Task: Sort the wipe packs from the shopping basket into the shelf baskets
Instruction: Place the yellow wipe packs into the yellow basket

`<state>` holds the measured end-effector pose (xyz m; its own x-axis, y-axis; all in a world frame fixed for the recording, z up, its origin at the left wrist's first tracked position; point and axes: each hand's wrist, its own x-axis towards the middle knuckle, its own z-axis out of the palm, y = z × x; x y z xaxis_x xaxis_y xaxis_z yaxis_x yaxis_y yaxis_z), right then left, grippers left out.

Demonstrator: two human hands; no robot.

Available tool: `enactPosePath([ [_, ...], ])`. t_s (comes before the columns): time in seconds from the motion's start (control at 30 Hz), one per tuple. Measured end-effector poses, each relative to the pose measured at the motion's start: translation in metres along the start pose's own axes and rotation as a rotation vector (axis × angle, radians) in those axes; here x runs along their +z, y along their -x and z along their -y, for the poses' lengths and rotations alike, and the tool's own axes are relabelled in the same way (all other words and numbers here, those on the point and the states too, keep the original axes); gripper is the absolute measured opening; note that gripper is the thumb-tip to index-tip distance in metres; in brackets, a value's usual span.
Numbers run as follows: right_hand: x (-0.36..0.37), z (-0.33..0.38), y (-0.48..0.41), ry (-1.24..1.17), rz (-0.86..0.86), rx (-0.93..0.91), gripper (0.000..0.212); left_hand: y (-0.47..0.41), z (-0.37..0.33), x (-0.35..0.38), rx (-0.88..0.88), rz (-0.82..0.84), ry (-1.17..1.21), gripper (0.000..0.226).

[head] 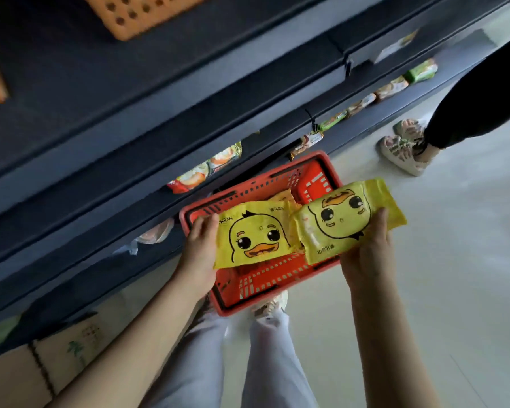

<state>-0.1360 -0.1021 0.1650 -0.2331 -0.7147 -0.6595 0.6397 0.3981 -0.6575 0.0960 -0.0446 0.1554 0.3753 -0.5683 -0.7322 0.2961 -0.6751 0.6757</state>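
Red slotted plastic shopping basket (259,279) is set on the pale floor, close against dark blue metal shelving (130,113). Two yellow soft-plastic wipe packs printed with a cartoon duck face are held above it, edges overlapping.

- First duck pack (256,234) is gripped at its left edge by the left hand (200,248).
- Second duck pack (345,222), print upside down, is gripped by the right hand (368,254), thumb laid across its right end.
- Third yellow pack (281,197) is seen inside the basket, partly hidden.
- Orange perforated shelf basket (136,13) is seen at top, blurred.
- Food packets (195,178) are lined along a lower shelf.
- Another person's patterned sneakers (404,151) are noted on the floor at right.
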Motion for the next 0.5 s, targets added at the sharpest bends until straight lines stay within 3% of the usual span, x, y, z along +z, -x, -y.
enactPosePath([
  [0.1, 0.031, 0.029, 0.05, 0.048, 0.142, 0.115, 0.084, 0.058, -0.028, -0.022, 0.088, -0.056, 0.113, 0.052],
  [0.17, 0.049, 0.04, 0.078, 0.132, 0.316, 0.207, 0.072, 0.093, -0.042, -0.04, 0.124, -0.066, 0.193, 0.053],
  [0.27, 0.08, 0.048, 0.117, 0.229, 0.564, 0.283, 0.054, 0.138, -0.057, -0.072, 0.208, -0.08, 0.404, 0.028],
  [0.4, 0.13, 0.046, 0.175, 0.366, 0.796, 0.279, 0.046, 0.188, -0.074, -0.131, 0.308, -0.072, 0.624, 0.056],
  [0.5, 0.169, 0.029, 0.219, 0.47, 0.92, 0.289, 0.039, 0.216, -0.083, -0.182, 0.376, -0.146, 0.697, 0.043],
])
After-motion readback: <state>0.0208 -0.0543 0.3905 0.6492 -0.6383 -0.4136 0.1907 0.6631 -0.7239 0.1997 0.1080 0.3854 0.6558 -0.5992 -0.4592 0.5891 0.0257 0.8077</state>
